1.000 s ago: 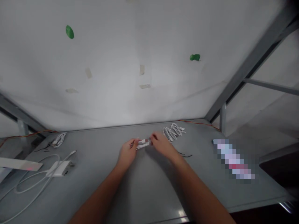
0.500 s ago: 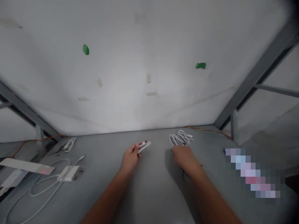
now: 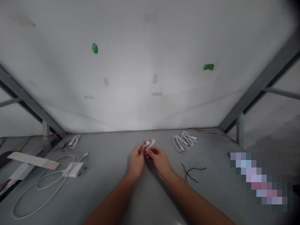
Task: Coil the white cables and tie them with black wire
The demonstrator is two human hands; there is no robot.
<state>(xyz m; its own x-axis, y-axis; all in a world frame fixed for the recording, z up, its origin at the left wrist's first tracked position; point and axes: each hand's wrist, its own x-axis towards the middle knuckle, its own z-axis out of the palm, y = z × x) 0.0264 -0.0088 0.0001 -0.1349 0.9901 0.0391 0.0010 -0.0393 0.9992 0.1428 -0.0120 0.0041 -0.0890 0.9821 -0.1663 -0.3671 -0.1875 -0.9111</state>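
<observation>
My left hand (image 3: 136,161) and my right hand (image 3: 159,159) meet at the middle of the grey table (image 3: 112,193), both pinched on a small coiled white cable (image 3: 150,143). A thin dark tie shows against the coil between my fingers. A second bundle of white cable (image 3: 184,141) lies loose to the right, near the table's back edge. Two thin black twist ties (image 3: 192,173) lie on the table just right of my right forearm.
A white power adapter (image 3: 74,169) with a long looped white cord lies at the left, next to a flat white strip (image 3: 32,160). Another small coiled white cable (image 3: 74,141) sits at the back left. A white wall rises behind the table. A blurred patch covers the right edge.
My right hand went out to the black ties at the right and has come back to the coiled cable in my left hand. The camera view shifted slightly.
</observation>
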